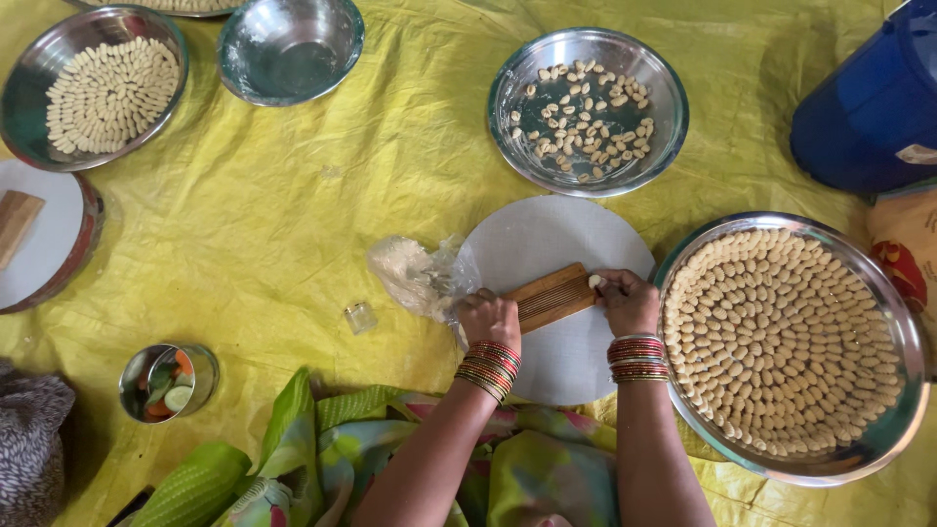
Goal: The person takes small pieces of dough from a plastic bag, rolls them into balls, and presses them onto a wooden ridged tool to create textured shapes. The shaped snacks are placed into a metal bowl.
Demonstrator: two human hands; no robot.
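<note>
Shaping step, I judge — the left hand (488, 317) clamps the ridged board (551, 296) at nine o'clock, the right hand (625, 298) pinches a dough bit (595, 282) at three — next calls for firm rolling.

Around the edges we've got plenty going on. At twelve o'clock sits a steel plate (589, 110) with loose, scattered dough shells, and just left of it an empty steel bowl (290, 47). Up at ten o'clock we see another steel dish (90, 88) with shells packed in tight rows. At four o'clock there's the big steel tray (793, 346), nearly full of neatly ringed shells. A blue plastic drum (872, 102) pokes in at two o'clock. Down at eight o'clock we spot a small steel cup (168, 382) holding sliced vegetables, with a tiny glass jar (360, 316) nearer centre. All of it rests on a yellow plastic sheet (293, 195).
</note>
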